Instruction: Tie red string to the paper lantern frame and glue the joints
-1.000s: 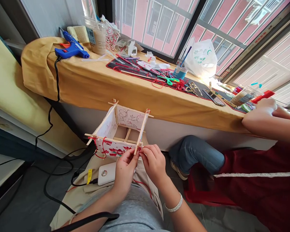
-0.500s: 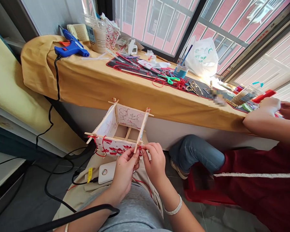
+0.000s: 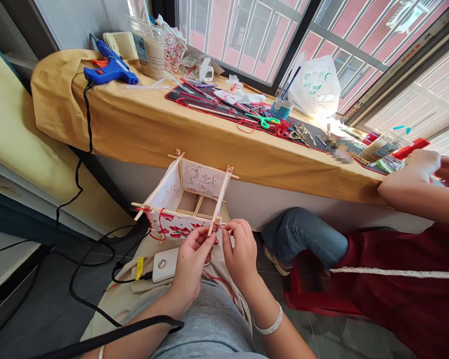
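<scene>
A barred window fills the top of the view, and below it runs a desk draped in mustard cloth. On the desk are a blue hot glue gun at upper left, green-handled scissors on a black mat, and a white plastic bag at upper right. A co-worker in dark red sits at the right edge, with one hand at the desk's far end. At lower centre, held in the air over the lap, is a square paper-and-stick frame with hand-drawn panels. The left hand and right hand meet at its near corner, both grips closed on the corner post. The work in hand looks like binding that joint with red thread, which calls for a steady pinch so the sticks stay square. A white power bank lies on the lap beside a yellow cable tag. The bag's green lettering is too small to read.
</scene>
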The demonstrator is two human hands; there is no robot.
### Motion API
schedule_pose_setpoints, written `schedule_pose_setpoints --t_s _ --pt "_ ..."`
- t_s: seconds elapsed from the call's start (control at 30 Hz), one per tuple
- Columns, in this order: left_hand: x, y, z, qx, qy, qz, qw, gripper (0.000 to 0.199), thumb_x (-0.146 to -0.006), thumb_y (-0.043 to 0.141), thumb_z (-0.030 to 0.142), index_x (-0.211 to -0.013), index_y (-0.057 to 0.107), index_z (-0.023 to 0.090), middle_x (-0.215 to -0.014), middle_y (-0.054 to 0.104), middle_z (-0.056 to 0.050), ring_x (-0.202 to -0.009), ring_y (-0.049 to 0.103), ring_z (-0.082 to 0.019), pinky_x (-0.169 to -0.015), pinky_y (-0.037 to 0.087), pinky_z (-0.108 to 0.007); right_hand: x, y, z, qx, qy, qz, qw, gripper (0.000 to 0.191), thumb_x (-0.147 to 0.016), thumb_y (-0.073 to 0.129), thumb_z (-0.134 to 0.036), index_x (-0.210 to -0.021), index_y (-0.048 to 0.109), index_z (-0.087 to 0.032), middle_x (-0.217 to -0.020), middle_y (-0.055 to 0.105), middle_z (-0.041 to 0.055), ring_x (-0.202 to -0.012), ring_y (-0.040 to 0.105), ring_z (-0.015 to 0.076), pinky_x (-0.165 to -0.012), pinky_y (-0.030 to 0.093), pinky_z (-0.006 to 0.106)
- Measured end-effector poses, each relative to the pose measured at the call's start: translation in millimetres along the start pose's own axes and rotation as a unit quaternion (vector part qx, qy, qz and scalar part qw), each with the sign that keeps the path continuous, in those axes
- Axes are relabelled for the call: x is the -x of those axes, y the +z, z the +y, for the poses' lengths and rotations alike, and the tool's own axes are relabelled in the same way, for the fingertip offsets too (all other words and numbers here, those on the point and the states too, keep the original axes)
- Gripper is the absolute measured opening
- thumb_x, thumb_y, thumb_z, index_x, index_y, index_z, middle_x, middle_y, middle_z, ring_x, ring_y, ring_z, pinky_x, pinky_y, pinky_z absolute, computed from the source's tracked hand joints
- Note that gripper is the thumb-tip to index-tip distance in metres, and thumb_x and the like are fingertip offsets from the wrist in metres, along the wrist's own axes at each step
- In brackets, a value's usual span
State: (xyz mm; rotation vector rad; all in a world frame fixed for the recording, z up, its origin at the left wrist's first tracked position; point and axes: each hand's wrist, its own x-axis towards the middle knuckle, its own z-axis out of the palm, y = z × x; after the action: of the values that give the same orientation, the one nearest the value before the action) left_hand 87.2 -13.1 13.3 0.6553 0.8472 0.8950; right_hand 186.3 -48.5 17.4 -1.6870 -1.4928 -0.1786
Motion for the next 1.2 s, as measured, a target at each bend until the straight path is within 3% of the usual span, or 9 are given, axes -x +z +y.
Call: schedule_pose_setpoints --t_s 0.27,0.43,0.6,0.73,0.93,1.2 --pt "-5 3.7 5 -0.05 0.012 0.001 0.999 0.036 -0.06 0.076 0.037 -0.086 0.065 0.016 -0.053 0.05 0.007 -0.043 0.036 -0.005 -0.042 0.026 -0.018 -6 -1 -1 0.041 -0.015 -0.023 0.999 0.013 -0.09 0.039 -0.018 -0.085 0.05 -0.018 -0.083 0.055 0.0065 -0.079 0.049 0.0187 -0.069 0.043 0.031" --pt "-6 0.7 3 -0.038 -0.015 -0.026 0.999 0.036 -0.063 0.074 0.04 -0.087 0.063 0.015 -0.056 0.048 0.007 -0.043 0.032 -0.004 -0.039 0.021 -0.016 -9 -4 -3 0.038 -0.022 -0.046 0.998 0.017 -0.091 0.037 -0.019 -0.092 0.053 -0.016 -0.086 0.057 0.0082 -0.082 0.051 0.0196 -0.072 0.045 0.032" --pt "-7 -2.2 2 -0.056 0.001 -0.052 0.997 0.031 -0.067 0.072 0.038 -0.084 0.063 0.014 -0.062 0.054 0.005 -0.047 0.036 -0.003 -0.041 0.026 -0.014 -11 -6 -1 0.064 -0.056 -0.039 0.996 0.018 -0.091 0.041 -0.02 -0.086 0.058 -0.014 -0.082 0.058 0.009 -0.076 0.051 0.0188 -0.066 0.046 0.03" --pt "-4 -0.4 3 -0.044 -0.003 -0.038 0.998 0.032 -0.065 0.073 0.034 -0.087 0.062 0.015 -0.064 0.057 0.005 -0.049 0.04 -0.004 -0.043 0.029 -0.014 -11 -6 1 0.053 -0.072 -0.022 0.996 0.018 -0.091 0.043 -0.018 -0.084 0.059 -0.014 -0.079 0.059 0.0081 -0.074 0.052 0.0175 -0.065 0.046 0.029" --pt "-1 1.2 5 -0.041 0.003 -0.036 0.998 0.032 -0.062 0.074 0.033 -0.086 0.063 0.015 -0.064 0.057 0.004 -0.049 0.042 -0.005 -0.044 0.029 -0.015 -7 0 2 0.023 -0.047 -0.005 0.999 0.013 -0.089 0.048 -0.021 -0.089 0.059 -0.015 -0.082 0.06 0.0071 -0.075 0.053 0.0172 -0.066 0.046 0.029" --pt "-2 2.2 7 -0.065 0.018 -0.039 0.997 0.03 -0.063 0.074 0.033 -0.086 0.068 0.016 -0.066 0.062 0.001 -0.053 0.045 -0.008 -0.048 0.031 -0.018 -12 5 -4 -0.014 0.029 0.008 0.999 0.011 -0.087 0.05 -0.019 -0.08 0.058 -0.017 -0.075 0.06 0.0037 -0.07 0.052 0.0159 -0.062 0.042 0.028"
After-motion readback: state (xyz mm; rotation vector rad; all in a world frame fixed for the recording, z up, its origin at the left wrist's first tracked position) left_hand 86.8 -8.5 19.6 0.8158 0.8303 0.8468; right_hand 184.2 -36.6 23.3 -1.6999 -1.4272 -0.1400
